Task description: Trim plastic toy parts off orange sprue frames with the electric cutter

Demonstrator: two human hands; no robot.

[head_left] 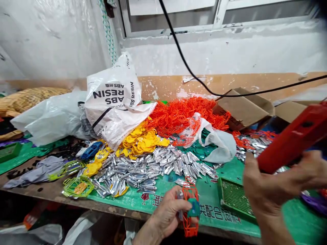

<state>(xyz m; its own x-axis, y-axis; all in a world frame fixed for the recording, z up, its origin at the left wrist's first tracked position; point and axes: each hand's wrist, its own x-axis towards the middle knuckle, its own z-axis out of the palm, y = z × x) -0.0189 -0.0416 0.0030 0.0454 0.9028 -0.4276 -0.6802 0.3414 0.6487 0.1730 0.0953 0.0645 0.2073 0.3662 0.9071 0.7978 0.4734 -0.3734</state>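
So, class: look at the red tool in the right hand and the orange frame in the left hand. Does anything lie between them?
Nothing visible does. The right hand holds the red tool up over the green tray, while the left hand grips the orange frame lower down. Only open air and bare green mat lie between them.

A white woven sack printed "ABS RESIN" [112, 98] lies toward the back left of the counter [51, 192]. A heap of orange plastic lattice frames [178, 115] sits by the back edge, with yellow plastic pieces [139, 139] and a spread of shiny silver metal parts [148, 168] in front of it. An open brown cardboard box [242, 107] stands at the back right. A green plastic mesh tray [233, 197] rests near the front edge.
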